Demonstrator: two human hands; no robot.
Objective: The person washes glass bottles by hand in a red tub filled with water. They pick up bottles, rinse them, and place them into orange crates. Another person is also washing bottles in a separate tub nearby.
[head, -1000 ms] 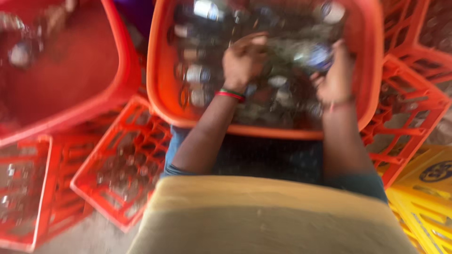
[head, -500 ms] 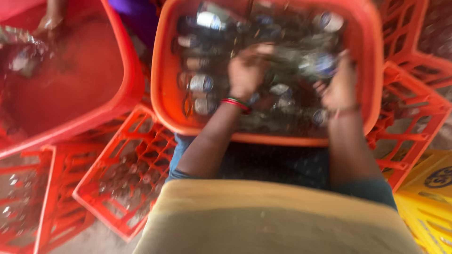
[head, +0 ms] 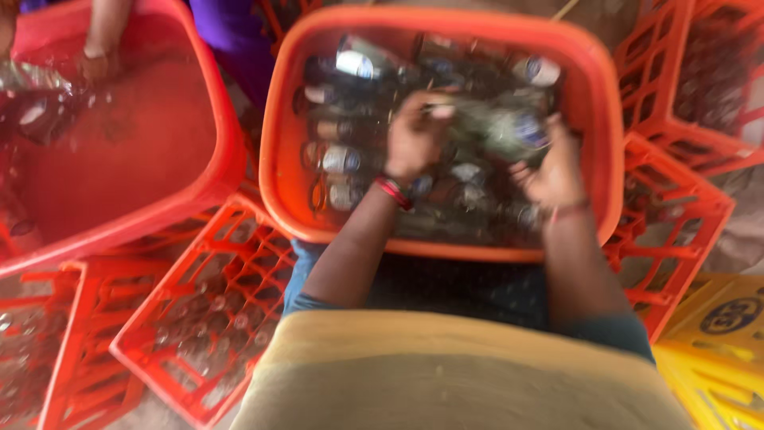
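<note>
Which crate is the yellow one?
The yellow crate at the bottom right corner, beside the person's right arm. All the other crates around the orange tub are orange-red.

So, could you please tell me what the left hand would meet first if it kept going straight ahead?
Probably the glass bottle it is already touching; beyond lie more bottles in the orange tub, though blur hides depth.

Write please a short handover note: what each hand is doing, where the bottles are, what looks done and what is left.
Left hand and right hand: both inside the orange tub, together gripping one greenish glass bottle; the frame is blurred.
The tub holds many more bottles, lying loose.
The red crate at the left already holds some upright bottles.
A co-worker's hand works in the red tub.
Left: most of the tub's bottles.
</note>
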